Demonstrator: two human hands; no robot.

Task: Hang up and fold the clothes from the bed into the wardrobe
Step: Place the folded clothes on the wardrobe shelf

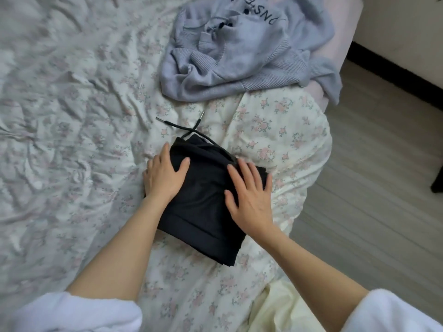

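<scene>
The left hand (164, 174) is lying flat on the left part of a folded black garment (203, 207). Its fingers are straight and close together, pointing up and away from the person, and its thumb is sticking out to the right across the dark cloth. The right hand (250, 200) is lying flat on the right part of the same garment, with its fingers spread a little and pointing away too. Both hands are pressing down with open palms, and nothing is being pinched. Both forearms are reaching forward, bare up to the white sleeves (72, 312) (they are pushed back near the elbows).

The black garment is sitting right under and between the two hands, on the flowery bed cover (72, 140). Two black drawstrings (189, 129) with shiny metal tips are poking out just past the left fingertips and crossing over each other.

Further away, beyond both hands and a bit to the right, a light purple sweater (239, 56) is lying crumpled on the bed. It is well apart from the black garment. To the right of the right hand, the grey wooden floor (383, 188) is showing beside the bed.
</scene>
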